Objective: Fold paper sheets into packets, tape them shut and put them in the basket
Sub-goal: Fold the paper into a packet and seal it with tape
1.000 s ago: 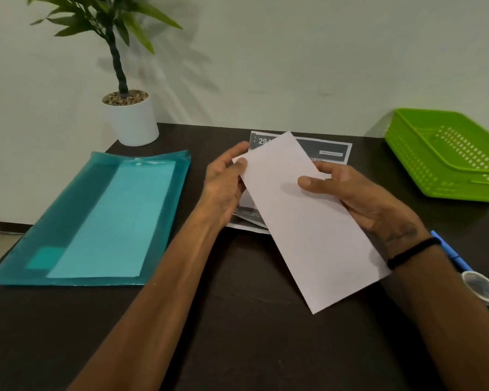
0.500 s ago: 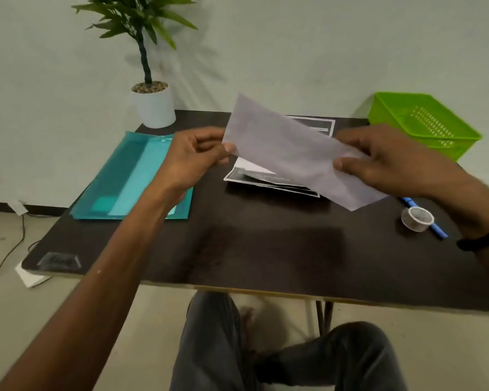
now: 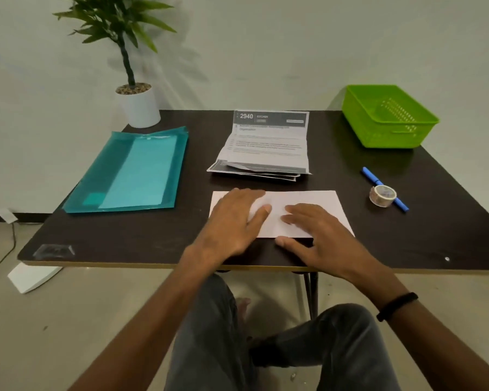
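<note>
Dark surface (image 3: 153,235): folded sheet (image 3: 319,206), airborne a half-second ago, now flat at lower centre under left hand (image 3: 235,221) and right hand (image 3: 316,235), fingers straight, pressing. Creasing underway; tape roll (image 3: 382,195) untouched, basket (image 3: 390,136) upper right.

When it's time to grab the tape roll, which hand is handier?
Probably the right hand: the tape roll lies on its side of the table, beyond the folded paper. The left hand would need to cross over.
</note>
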A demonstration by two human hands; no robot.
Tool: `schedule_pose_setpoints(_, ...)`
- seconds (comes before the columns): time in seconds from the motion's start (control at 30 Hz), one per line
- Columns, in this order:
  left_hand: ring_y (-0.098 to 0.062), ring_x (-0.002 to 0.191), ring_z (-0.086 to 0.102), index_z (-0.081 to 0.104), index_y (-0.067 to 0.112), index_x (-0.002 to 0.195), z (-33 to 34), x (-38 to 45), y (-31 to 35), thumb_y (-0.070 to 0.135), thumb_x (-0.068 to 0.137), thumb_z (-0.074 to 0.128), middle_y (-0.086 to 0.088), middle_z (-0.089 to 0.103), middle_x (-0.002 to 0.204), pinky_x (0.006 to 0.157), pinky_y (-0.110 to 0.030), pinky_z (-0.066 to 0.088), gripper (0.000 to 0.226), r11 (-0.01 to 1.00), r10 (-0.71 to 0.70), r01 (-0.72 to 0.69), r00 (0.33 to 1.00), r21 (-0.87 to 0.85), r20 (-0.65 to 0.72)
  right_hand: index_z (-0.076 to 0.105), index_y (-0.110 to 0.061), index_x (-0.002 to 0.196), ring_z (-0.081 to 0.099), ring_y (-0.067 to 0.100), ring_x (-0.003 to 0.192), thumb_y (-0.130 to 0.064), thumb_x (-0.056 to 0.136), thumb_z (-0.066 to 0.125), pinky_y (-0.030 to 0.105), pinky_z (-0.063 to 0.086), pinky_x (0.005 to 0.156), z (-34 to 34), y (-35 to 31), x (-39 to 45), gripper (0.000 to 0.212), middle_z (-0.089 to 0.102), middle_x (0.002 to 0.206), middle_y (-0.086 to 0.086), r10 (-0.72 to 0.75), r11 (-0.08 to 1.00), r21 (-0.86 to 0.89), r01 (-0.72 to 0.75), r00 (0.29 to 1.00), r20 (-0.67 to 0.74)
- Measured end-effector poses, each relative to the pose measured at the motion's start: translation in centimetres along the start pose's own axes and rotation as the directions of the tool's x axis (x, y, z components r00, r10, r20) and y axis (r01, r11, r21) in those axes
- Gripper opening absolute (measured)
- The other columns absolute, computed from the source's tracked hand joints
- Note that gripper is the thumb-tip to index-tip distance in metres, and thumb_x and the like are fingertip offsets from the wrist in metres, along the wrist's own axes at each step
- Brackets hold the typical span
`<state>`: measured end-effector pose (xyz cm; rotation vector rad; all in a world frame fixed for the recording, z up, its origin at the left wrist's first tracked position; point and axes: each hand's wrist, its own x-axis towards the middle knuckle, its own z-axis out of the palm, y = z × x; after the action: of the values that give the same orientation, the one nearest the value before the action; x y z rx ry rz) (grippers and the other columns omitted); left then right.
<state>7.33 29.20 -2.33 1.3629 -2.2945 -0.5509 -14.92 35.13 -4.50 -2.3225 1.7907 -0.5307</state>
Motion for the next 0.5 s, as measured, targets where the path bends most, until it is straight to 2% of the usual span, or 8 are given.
schedule_pose_setpoints(0.07,-0.023,0.159,0.007,0.027,0.034,0.161,2.3,-0.1,-0.1,0.059,0.106,0.027,-0.003,0.017,0.171,0.129,-0.047,0.007,0.060,0.985,-0.067,0.050,0.993,0.167,0.093,0.059,-0.029,0.143,0.036,0.008,0.146,-0.065,0.092,0.059,0.018,0.024,0.116,-0.2,0.2,-0.4,0.062,0.048,0.155,-0.010,0.041,0.998,0.043,-0.042,0.999,0.009)
schedule_pose_setpoints(0.13,-0.026,0.159,0.000,0.016,0.037,0.162,3.4,0.1,-0.7,0.064,0.104,0.015,-0.003,0.006,0.173,0.128,-0.053,0.003,0.065,0.954,-0.075,0.050,0.995,0.296,0.071,0.065,-0.022,0.137,0.043,0.013,0.141,-0.049,0.093,0.070,0.008,0.018,0.111,-0.5,1.0,-0.9,0.051,0.054,0.151,-0.003,0.102,0.993,0.082,-0.090,0.982,-0.160)
schedule_pose_setpoints(0.17,-0.026,0.160,0.000,0.014,0.038,0.162,3.6,0.2,-1.0,0.066,0.102,0.010,-0.003,0.005,0.173,0.127,-0.054,0.003,0.066,0.943,-0.063,0.042,0.997,0.330,0.052,0.066,-0.018,0.133,0.046,0.018,0.138,-0.039,0.093,0.073,0.010,0.020,0.113,-1.0,1.7,-1.0,0.046,0.056,0.148,0.002,0.161,0.986,0.084,-0.143,0.949,-0.270)
schedule_pose_setpoints(0.23,-0.026,0.160,-0.001,0.012,0.039,0.163,3.7,0.4,-1.3,0.068,0.100,0.005,-0.002,0.004,0.173,0.128,-0.055,0.003,0.069,0.936,-0.055,0.036,0.997,0.349,0.045,0.066,-0.014,0.131,0.047,0.024,0.135,-0.027,0.094,0.073,0.028,0.035,0.113,-2.6,3.5,-1.4,0.040,0.056,0.144,0.008,0.329,0.942,0.087,-0.324,0.846,-0.419)
schedule_pose_setpoints(0.33,-0.026,0.160,0.001,0.014,0.040,0.162,3.6,0.4,-1.5,0.074,0.092,-0.003,-0.002,0.006,0.173,0.127,-0.055,0.004,0.079,0.935,-0.050,0.037,0.998,0.353,0.028,0.068,-0.009,0.126,0.043,0.030,0.128,-0.021,0.094,0.073,0.041,0.049,0.101,-4.7,5.9,-2.2,0.035,0.048,0.138,0.013,0.508,0.834,0.098,-0.543,0.686,-0.520)
schedule_pose_setpoints(0.4,-0.026,0.160,0.002,0.018,0.039,0.161,3.6,0.4,-1.4,0.075,0.094,0.000,-0.002,0.009,0.173,0.128,-0.054,0.005,0.078,0.946,-0.045,0.043,0.999,0.322,-0.001,0.071,-0.008,0.123,0.041,0.032,0.125,-0.022,0.093,0.074,0.045,0.051,0.096,-5.3,7.0,-2.6,0.033,0.046,0.135,0.015,0.537,0.786,0.030,-0.617,0.658,-0.528)
schedule_pose_setpoints(0.5,-0.023,0.159,0.007,0.030,0.036,0.158,3.5,0.0,-1.2,0.071,0.098,0.010,0.000,0.019,0.171,0.128,-0.052,0.005,0.073,0.976,-0.029,0.043,0.997,0.211,-0.071,0.071,-0.007,0.124,0.041,0.032,0.120,-0.018,0.094,0.073,0.046,0.052,0.095,-5.4,7.7,-2.5,0.032,0.046,0.129,0.016,0.575,0.765,0.025,-0.644,0.664,-0.477)
